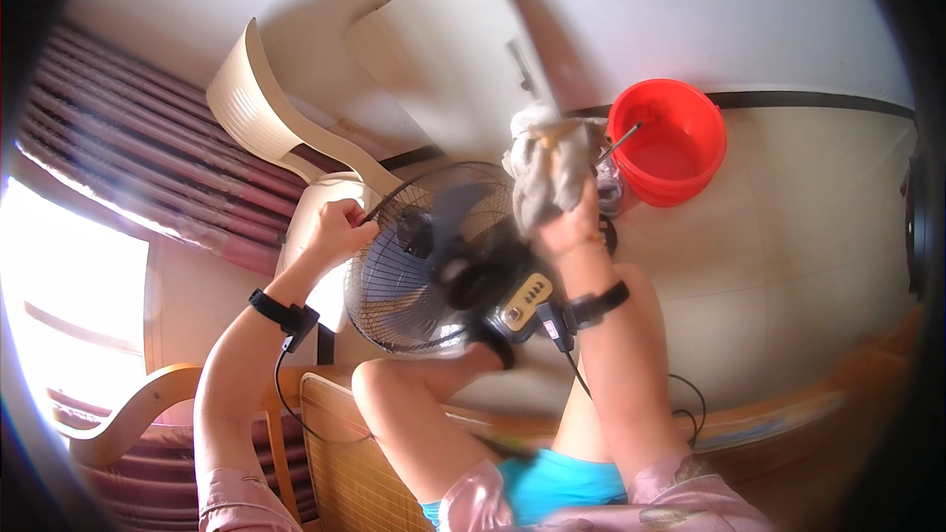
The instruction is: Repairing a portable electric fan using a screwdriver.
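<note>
An electric fan (pixel 402 281) with a dark wire guard and bluish blades leans in front of my knees. Its cream control panel (pixel 528 301) faces up toward me. My left hand (pixel 340 232) has its fingers closed on the rim of the guard at the fan's left side. Above the fan's right side, my right hand (pixel 572 224) holds a bunched grey-white cloth (pixel 544 166). The cloth hides most of those fingers. A thin dark rod (pixel 621 141) sticks out beside the cloth toward the bucket; where its other end sits is hidden.
A red bucket (pixel 670 187) stands on the floor to the right, with a small clear object (pixel 611 189) beside it. Behind the fan are a cream chair (pixel 258 118) and a white panel (pixel 443 59) against the wall. Purple curtains (pixel 148 138) hang at left. A wooden armrest (pixel 148 399) is nearby.
</note>
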A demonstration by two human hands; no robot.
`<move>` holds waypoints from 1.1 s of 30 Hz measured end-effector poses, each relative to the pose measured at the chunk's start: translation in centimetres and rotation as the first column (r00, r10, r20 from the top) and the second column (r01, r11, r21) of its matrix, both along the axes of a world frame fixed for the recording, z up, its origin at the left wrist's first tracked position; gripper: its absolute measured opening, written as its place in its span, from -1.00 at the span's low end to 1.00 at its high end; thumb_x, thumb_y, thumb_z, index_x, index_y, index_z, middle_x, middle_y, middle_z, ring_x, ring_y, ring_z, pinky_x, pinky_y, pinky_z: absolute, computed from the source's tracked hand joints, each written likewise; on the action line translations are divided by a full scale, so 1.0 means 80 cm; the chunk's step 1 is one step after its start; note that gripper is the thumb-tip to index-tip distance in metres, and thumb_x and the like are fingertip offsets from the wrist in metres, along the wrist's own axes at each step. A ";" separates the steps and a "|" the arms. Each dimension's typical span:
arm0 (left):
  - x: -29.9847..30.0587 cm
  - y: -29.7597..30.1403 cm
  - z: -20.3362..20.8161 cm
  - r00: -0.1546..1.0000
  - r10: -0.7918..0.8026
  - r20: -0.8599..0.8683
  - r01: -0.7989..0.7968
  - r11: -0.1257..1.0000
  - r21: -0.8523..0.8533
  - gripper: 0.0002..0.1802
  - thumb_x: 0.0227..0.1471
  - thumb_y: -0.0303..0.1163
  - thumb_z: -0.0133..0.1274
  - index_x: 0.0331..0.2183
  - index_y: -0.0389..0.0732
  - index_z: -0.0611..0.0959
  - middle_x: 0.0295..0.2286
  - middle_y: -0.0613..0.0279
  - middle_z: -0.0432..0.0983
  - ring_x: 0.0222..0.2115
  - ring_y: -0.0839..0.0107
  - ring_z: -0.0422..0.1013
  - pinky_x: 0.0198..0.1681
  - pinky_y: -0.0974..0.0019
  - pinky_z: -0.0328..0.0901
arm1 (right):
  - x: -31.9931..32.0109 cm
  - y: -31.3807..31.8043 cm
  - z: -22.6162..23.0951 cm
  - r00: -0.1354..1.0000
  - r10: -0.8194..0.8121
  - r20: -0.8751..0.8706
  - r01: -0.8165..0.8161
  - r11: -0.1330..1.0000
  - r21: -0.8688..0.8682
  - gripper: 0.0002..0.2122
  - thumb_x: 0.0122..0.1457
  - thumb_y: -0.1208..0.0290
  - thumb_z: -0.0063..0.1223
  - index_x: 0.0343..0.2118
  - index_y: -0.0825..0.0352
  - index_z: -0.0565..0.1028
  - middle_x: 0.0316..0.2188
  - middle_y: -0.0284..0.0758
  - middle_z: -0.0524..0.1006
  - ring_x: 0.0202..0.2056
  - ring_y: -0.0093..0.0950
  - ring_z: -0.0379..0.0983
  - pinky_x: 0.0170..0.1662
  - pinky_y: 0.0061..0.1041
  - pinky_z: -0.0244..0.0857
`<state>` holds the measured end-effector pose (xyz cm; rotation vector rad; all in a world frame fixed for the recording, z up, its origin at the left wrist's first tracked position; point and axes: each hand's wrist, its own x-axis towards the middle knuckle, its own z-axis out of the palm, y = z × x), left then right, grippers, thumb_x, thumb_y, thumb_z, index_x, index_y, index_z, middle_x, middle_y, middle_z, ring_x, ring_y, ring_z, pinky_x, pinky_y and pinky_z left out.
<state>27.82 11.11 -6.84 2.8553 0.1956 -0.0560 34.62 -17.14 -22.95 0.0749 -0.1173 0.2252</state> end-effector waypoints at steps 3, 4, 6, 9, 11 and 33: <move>-0.008 0.023 0.040 0.999 0.054 0.007 -0.054 0.997 0.050 -0.80 -0.21 -0.39 0.20 -0.59 -0.32 0.55 -0.71 0.34 0.37 -0.62 0.59 0.29 -0.53 0.41 0.23 | -0.004 0.010 -0.008 0.987 0.083 -0.136 -0.095 0.992 -0.083 -0.59 0.22 0.12 -0.12 0.02 0.29 0.42 -0.12 -0.33 0.49 -0.23 -0.45 0.45 -0.22 -0.44 0.40; -0.016 0.035 0.053 0.995 0.093 0.037 -0.094 0.995 0.019 -0.78 -0.21 -0.38 0.21 -0.62 -0.30 0.54 -0.72 0.34 0.36 -0.64 0.59 0.27 -0.55 0.40 0.21 | -0.004 0.013 -0.004 0.968 0.251 -0.027 -0.248 0.965 0.088 -0.58 0.22 0.09 -0.10 0.01 0.28 0.42 -0.13 -0.34 0.49 -0.25 -0.48 0.45 -0.22 -0.47 0.40; -0.022 0.052 0.075 0.985 0.168 0.042 -0.164 0.983 -0.076 -0.79 -0.21 -0.37 0.21 -0.62 -0.27 0.54 -0.72 0.38 0.36 -0.65 0.61 0.25 -0.58 0.42 0.18 | -0.006 0.007 -0.002 0.942 0.310 -0.128 -0.300 0.950 0.089 -0.56 0.21 0.01 -0.04 -0.01 0.25 0.43 -0.17 -0.38 0.50 -0.32 -0.56 0.45 -0.24 -0.55 0.40; -0.034 0.063 0.113 0.970 0.216 0.112 -0.197 0.967 -0.160 -0.84 -0.15 -0.42 0.17 -0.61 -0.27 0.55 -0.69 0.44 0.38 -0.64 0.66 0.24 -0.57 0.45 0.17 | 0.002 0.010 -0.030 0.975 0.159 -0.154 -0.153 0.987 0.050 -0.62 0.25 0.06 -0.07 -0.01 0.21 0.44 -0.16 -0.37 0.51 -0.29 -0.52 0.46 -0.20 -0.51 0.39; -0.044 0.047 0.158 0.941 0.327 0.090 -0.312 0.939 -0.143 -0.86 -0.12 -0.43 0.18 -0.59 -0.26 0.59 -0.68 0.45 0.40 -0.65 0.67 0.24 -0.58 0.47 0.13 | -0.008 0.020 -0.016 0.953 0.060 -0.297 -0.081 0.995 -0.059 -0.63 0.26 0.10 -0.09 -0.01 0.25 0.44 -0.11 -0.34 0.51 -0.21 -0.43 0.46 -0.10 -0.43 0.37; -0.130 0.148 0.409 0.860 0.436 0.264 -0.467 0.882 0.062 -0.69 0.05 -0.22 0.00 -0.62 -0.17 0.48 -0.68 0.41 0.25 -0.63 0.58 0.19 -0.57 0.38 0.14 | -0.054 0.124 -0.059 0.901 0.173 -0.399 -0.342 0.848 -0.405 -0.67 0.25 0.24 0.01 -0.06 0.37 0.50 -0.17 -0.34 0.55 -0.19 -0.43 0.51 -0.18 -0.42 0.42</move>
